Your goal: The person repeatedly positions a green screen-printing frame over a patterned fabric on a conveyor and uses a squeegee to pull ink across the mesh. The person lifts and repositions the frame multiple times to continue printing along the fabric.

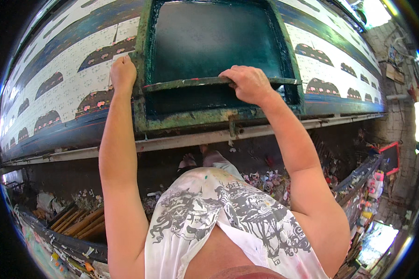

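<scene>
A screen-printing frame [140,100], crusted with green ink, lies on the long printing table, and its mesh [214,42] is dark teal. My left hand [124,73] is closed at the frame's left outer edge, its fingertips partly hidden. Across the near part of the mesh stretches a long squeegee [186,84], smeared with green. My right hand [249,83] grips its top edge right of the middle, fingers curled over the far side. Dark wet ink [191,101] shows between the squeegee and the frame's near side.
White patterned fabric pieces with dark scalloped prints [49,86] cover the table on both sides of the frame. A pale rail [186,140] runs along its near edge. Behind me are scraps [265,181], wooden slats [79,223] and a shelf of bottles [372,186].
</scene>
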Motion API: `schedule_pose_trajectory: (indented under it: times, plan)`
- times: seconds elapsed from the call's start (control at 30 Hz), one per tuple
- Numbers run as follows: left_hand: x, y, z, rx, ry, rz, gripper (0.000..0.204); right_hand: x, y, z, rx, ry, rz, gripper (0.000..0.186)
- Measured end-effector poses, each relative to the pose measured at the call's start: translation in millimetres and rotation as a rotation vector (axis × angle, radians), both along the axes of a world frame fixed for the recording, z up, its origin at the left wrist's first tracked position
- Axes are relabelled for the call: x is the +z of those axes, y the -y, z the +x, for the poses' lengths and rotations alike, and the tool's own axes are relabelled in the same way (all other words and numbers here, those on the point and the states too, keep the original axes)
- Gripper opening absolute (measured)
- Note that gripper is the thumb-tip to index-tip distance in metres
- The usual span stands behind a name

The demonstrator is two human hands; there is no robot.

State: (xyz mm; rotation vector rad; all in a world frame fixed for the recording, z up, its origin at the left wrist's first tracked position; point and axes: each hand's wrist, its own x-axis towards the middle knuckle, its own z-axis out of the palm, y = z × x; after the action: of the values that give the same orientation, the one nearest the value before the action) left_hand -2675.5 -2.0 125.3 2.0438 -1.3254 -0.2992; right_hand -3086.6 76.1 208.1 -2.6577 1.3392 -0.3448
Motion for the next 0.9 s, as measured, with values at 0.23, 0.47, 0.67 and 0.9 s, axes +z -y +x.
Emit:
schedule_pose_trajectory:
  times: [0.23, 0.47, 0.67, 0.9]
  plan:
    - [-7, 10, 3, -0.002, 0.040, 0.025, 0.046, -7, -73, -3, -0.014, 0.005, -0.045, 0.033]
    - [-16, 18, 22, 0.002, 0.190, 0.078, 0.049, -8, -74, -31, 0.099, 0.147, 0.084, 0.045]
    - [-12, 18, 14, 0.022, 0.273, 0.093, 0.057, 1, -46, -159, -0.018, 0.467, -0.216, 0.034]
    - [2, 19, -6, 0.282, 0.381, 0.364, 0.070, -62, -22, -290, -0.259, 0.764, 0.015, 0.055]
